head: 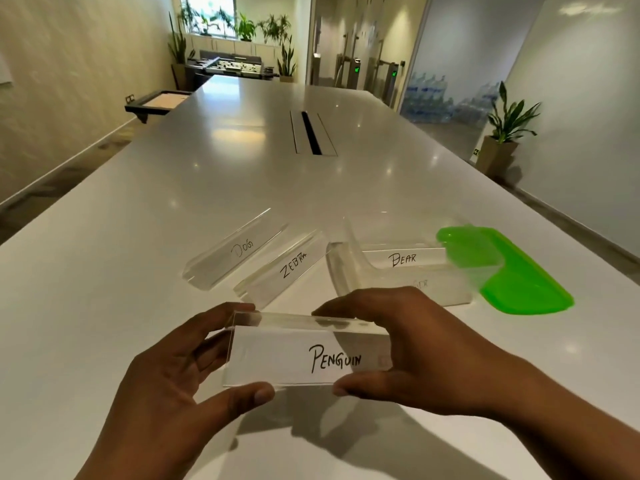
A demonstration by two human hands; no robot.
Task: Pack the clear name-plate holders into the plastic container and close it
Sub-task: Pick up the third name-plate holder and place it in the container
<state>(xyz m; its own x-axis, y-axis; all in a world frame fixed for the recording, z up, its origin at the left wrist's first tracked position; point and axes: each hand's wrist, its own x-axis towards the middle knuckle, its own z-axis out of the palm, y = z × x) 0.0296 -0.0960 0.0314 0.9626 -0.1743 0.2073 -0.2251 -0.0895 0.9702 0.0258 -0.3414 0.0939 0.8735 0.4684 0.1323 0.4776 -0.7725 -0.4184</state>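
A clear name-plate holder marked PENGUIN (294,355) is held above the white table (138,237) near its front edge. My left hand (173,386) grips its left end between thumb and fingers. My right hand (408,348) grips its right end the same way. Two more clear holders lie flat on the table beyond: DOG (235,249) and ZEBRA (284,268). The open clear plastic container (341,268) stands to the right with the BEAR holder (403,259) inside and another holder partly hidden under it. The green lid (512,271) lies right of the container.
A cable slot (311,133) runs down the middle of the table farther back. A potted plant (502,140) stands on the floor at the right, and a dark tray stand (156,102) sits beyond the table's left edge.
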